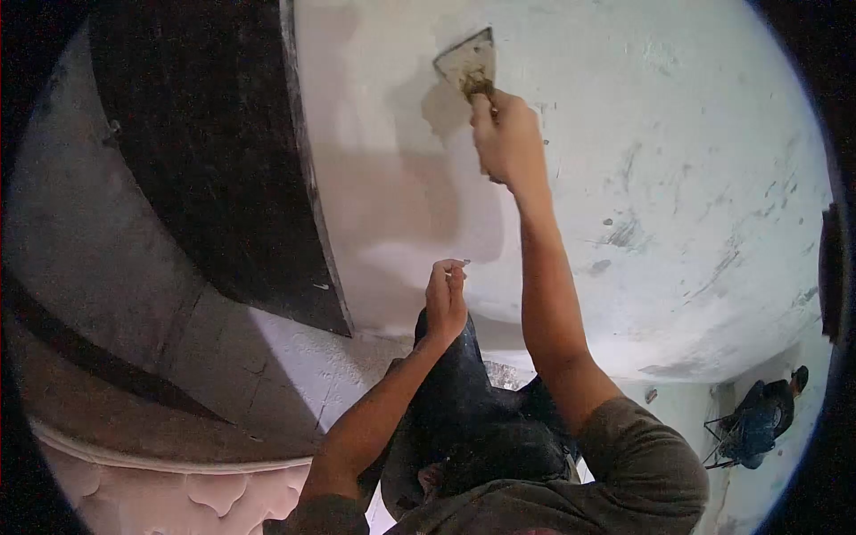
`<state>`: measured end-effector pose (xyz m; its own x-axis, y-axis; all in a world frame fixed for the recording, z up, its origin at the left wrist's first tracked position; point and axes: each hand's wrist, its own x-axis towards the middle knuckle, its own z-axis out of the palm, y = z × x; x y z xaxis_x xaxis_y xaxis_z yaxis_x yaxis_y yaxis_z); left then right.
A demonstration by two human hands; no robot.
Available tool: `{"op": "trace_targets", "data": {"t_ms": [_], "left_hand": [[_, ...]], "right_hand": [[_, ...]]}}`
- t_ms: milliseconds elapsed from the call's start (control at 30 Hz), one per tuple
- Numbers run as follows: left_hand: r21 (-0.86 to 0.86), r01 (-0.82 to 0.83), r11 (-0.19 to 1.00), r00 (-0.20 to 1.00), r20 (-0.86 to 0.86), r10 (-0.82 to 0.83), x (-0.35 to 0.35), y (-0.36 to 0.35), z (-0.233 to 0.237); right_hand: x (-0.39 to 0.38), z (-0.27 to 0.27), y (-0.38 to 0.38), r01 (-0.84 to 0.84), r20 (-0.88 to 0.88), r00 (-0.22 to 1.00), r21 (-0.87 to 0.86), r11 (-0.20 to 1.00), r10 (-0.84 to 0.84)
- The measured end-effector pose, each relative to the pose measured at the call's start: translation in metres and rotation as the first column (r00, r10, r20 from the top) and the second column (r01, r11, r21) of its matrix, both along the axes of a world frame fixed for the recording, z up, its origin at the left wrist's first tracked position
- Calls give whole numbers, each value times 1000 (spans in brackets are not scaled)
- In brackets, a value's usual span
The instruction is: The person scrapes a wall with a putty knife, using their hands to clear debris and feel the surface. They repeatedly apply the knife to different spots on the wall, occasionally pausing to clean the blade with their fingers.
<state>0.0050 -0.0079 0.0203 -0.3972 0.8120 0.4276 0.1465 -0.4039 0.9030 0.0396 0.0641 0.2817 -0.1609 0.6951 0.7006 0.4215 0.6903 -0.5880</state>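
Observation:
A triangular scraper [465,64] with a smeared blade lies against or close to the pale wall [588,116], its blade pointing up. Its handle is in my right hand [510,138], fingers wrapped round it, arm stretched upward. Lower down, in front of my knee, my left hand [446,299] has its fingers curled, with a small object at the fingertips that is too small to name. Dark marks and patches spot the wall to the right of my right arm.
A dark door [214,160] stands on the left, its edge beside the wall. Pink tufted upholstery [196,499] is at the lower left. Light falls on the tiled floor [303,366]. A person [762,415] in dark clothes sits at the far right.

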Motion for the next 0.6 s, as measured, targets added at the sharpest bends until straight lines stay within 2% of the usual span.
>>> {"op": "trace_targets", "data": {"t_ms": [33,133,167,200,267,300,400,533,567,600], "left_hand": [[-12,5,1000,1000,11,-5,-1,0,1],[-21,4,1000,1000,10,-4,-1,3,-2],[-21,9,1000,1000,4,-8,-1,4,-2],[-28,10,1000,1000,6,-10,-1,2,-1],[-39,25,999,1000,2,-25,2,0,0],[-29,34,999,999,9,-33,2,-1,-1],[-6,31,1000,999,14,-31,-2,-2,-2],[65,-40,997,999,-30,42,0,4,-3],[58,-37,998,999,-30,39,1,5,-4],[78,-34,996,998,-46,38,1,5,-6]], "right_hand": [[4,2,-2,-7,4,1000,4,1000,7],[15,9,-6,36,26,999,-213,976,-31],[12,5,4,-29,-17,999,-125,992,27],[6,3,16,-20,-24,1000,-129,991,17],[-7,2,36,45,127,991,43,998,-50],[-4,17,8,-22,91,995,-135,991,35],[18,15,-3,7,87,996,-120,993,3],[32,24,-5,37,76,997,-249,968,-19],[28,22,3,-27,34,999,-192,981,35],[25,23,6,-23,37,999,-200,980,31]]}}
